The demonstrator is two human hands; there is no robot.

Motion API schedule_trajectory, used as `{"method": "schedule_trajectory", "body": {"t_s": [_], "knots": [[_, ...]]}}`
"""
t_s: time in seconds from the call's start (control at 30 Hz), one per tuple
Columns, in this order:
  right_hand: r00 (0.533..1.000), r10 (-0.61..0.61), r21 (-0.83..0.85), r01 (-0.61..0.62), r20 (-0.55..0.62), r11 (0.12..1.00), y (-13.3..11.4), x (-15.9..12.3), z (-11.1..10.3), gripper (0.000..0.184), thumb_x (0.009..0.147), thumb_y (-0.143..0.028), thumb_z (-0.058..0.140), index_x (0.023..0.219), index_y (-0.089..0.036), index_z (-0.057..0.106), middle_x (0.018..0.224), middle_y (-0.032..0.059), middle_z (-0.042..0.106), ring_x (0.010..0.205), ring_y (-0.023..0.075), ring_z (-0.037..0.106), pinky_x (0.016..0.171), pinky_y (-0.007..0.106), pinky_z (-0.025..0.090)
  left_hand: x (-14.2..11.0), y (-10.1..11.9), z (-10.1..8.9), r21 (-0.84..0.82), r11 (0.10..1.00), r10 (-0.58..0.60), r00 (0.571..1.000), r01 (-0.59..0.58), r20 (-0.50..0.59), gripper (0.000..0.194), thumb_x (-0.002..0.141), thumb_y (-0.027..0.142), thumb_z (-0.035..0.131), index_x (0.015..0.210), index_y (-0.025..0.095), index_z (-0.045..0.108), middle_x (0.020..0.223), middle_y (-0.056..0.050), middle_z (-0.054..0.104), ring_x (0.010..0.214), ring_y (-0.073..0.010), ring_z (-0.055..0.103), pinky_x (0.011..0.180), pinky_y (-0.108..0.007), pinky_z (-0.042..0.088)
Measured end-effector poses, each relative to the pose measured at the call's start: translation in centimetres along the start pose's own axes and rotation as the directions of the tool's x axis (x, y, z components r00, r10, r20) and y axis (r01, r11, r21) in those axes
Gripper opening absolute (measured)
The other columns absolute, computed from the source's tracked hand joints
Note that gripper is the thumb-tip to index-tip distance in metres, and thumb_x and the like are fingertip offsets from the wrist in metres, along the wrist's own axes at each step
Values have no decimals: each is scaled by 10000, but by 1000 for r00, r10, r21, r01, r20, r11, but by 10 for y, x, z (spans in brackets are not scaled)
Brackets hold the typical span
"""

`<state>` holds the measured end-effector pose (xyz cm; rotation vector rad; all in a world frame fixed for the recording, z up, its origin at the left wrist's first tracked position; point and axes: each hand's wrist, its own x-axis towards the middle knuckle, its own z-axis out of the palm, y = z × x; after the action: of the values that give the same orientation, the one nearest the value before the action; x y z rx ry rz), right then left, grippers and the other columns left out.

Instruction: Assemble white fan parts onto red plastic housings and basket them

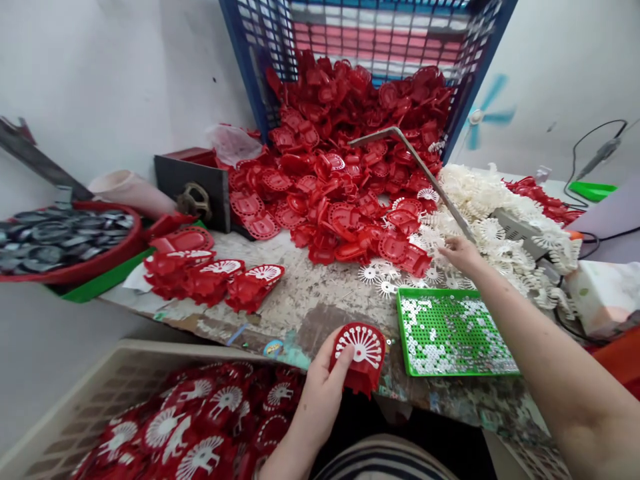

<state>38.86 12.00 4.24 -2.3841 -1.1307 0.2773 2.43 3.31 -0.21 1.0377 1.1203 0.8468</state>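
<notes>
My left hand (pixel 320 383) is closed round a red plastic part (pixel 367 380) at the front edge of the table. A white fan-shaped insert (pixel 367 347) lies in its rounded face, and my thumb presses on the insert. My right hand (pixel 461 255) reaches out over a heap of white fan-shaped pieces (pixel 487 227), fingers curled. A bent metal bar (pixel 425 172) runs from the red heap down to this hand; I cannot tell if the fingers grip it. Below the right forearm lies a green tray (pixel 401 333) of small white bits.
A tipped blue crate (pixel 245 73) spills red parts (pixel 345 207) across the table. Stacked red parts (pixel 200 270) with white inserts stand at left, near a red basin (pixel 135 237) of dark pieces. A beige crate (pixel 113 370) below holds more. A fan (pixel 477 117) stands behind.
</notes>
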Motion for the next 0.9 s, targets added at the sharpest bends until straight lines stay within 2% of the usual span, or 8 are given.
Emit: {"method": "schedule_trajectory", "body": {"t_s": [0.23, 0.37, 0.47, 0.57, 0.7, 0.77, 0.9], "knots": [[996, -59, -32, 57, -63, 998, 27, -33, -38, 445, 867, -386, 548, 1208, -111, 626, 869, 64, 684, 757, 190, 630, 715, 321, 487, 14, 0, -3, -38, 998, 38, 996, -41, -81, 599, 779, 557, 650, 1233, 169, 599, 1213, -95, 685, 1127, -252, 639, 1021, -391, 486], [995, -88, -101, 83, -48, 991, 43, -50, -44, 346, 780, -371, 599, 1016, -142, 704, 763, 60, 673, 731, 227, 626, 720, 351, 487, 20, 1, 1, -36, 997, 67, 995, -70, -79, 588, 785, 570, 640, 1226, 182, 610, 1218, -84, 684, 1134, -245, 636, 1029, -387, 478], [992, -120, -147, 114, -36, 983, 45, -54, -45, 316, 744, -397, 645, 932, -153, 718, 843, 97, 688, 830, 271, 634, 800, 393, 493, 22, 2, 4, -33, 995, 91, 994, -93, -66, 585, 780, 573, 644, 1217, 184, 617, 1221, -86, 684, 1134, -245, 635, 1029, -387, 477], [987, -149, -188, 135, -65, 973, 33, -49, -44, 393, 788, -434, 625, 1028, -134, 708, 1039, 156, 675, 973, 306, 621, 914, 442, 466, 23, 1, 7, -19, 993, 112, 992, -114, -62, 575, 782, 570, 641, 1206, 181, 627, 1205, -89, 692, 1114, -249, 644, 1009, -385, 491], [980, -195, -215, 182, -43, 960, -1, -30, -29, 343, 858, -416, 592, 1068, -170, 705, 1147, 140, 647, 1118, 287, 577, 1038, 419, 401, 24, -3, 7, 26, 992, 129, 990, -127, -64, 549, 807, 553, 626, 1224, 196, 616, 1229, -82, 680, 1132, -243, 634, 1027, -383, 476], [982, -187, -218, 182, -3, 959, -19, -16, -15, 310, 868, -405, 613, 1060, -177, 699, 1150, 128, 646, 1134, 269, 569, 1048, 415, 399, 24, -6, 6, 46, 991, 132, 990, -129, -57, 550, 820, 553, 610, 1236, 194, 604, 1240, -87, 674, 1145, -242, 628, 1038, -385, 469], [992, -107, -198, 118, 64, 973, -42, 7, 10, 285, 912, -386, 604, 1097, -172, 636, 1176, 91, 619, 1070, 208, 591, 965, 436, 475, 24, -10, 4, 129, 979, 161, 986, -155, -33, 530, 848, 546, 574, 1247, 197, 595, 1254, -98, 667, 1160, -243, 626, 1039, -386, 471]]}}
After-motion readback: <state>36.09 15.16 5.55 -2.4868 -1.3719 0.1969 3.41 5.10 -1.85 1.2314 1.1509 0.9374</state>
